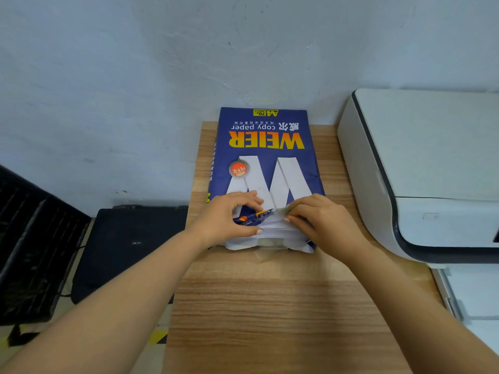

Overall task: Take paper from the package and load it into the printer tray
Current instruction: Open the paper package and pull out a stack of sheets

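A blue copy-paper package point(266, 155) with orange lettering lies flat on the wooden table point(270, 306), its far end against the wall. Its near end is torn open, and the white edges of the paper stack point(275, 228) show there. My left hand point(228, 221) pinches the folded-back blue wrapper flap at the near left. From the right side, my right hand point(322, 221) grips the same flap and wrapper edge. The white printer point(421, 168) stands to the right of the package, and a strip of its pulled-out tray point(469, 290) shows below it.
A black device point(127, 247) sits on the floor to the left of the table, with a dark slatted unit point(29, 247) further left. Yellow-black tape point(159, 336) marks the floor. A white wall rises directly behind the table.
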Demonstrator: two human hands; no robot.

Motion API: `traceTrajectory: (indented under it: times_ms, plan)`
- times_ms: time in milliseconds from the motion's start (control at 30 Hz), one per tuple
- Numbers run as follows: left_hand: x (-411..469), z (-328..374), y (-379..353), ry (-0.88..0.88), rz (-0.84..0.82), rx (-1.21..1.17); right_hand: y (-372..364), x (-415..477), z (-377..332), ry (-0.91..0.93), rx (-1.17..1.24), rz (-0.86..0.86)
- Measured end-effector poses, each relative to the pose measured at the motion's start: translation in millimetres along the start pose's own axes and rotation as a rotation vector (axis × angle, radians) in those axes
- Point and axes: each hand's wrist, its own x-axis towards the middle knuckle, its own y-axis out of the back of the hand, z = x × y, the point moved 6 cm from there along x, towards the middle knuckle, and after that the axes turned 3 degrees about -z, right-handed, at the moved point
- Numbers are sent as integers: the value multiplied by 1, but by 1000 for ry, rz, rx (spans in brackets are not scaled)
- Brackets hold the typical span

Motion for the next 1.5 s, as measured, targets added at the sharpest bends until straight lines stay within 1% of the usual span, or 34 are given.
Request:
traceTrajectory:
  times_ms: [233, 500, 833, 1000, 1100, 1167, 1267, 1300, 1400, 1500]
  plan:
    - [0, 0, 1, -13, 7, -10, 2, -2, 4, 15, 23, -87]
    - [2, 0, 1, 7, -14, -59, 4, 4, 13, -25, 139, -80]
    - [7, -6, 1, 19, -47, -57, 8, 9, 12, -10, 143, -131]
    - [7, -7, 1, 14, -47, -49, 4, 4, 4, 28, 60, -84]
    - [4, -4, 0, 10, -13, -27, 5, 0, -9, 57, 6, 28]
    - [-1, 4, -1, -32, 12, 46, 7, -3, -17, 90, -16, 66]
    - [-16, 26, -5, -187, 119, 234, 9, -12, -21, 105, 6, 45]
    - [-22, 32, -8, -233, 151, 255, 10, -16, -21, 99, 20, 36]
    - [-42, 39, -23, -323, 167, 282, 12, -31, -27, 96, 56, 45]
    - [-60, 38, -30, -306, 180, 270, 16, -46, -36, 86, 92, 38]
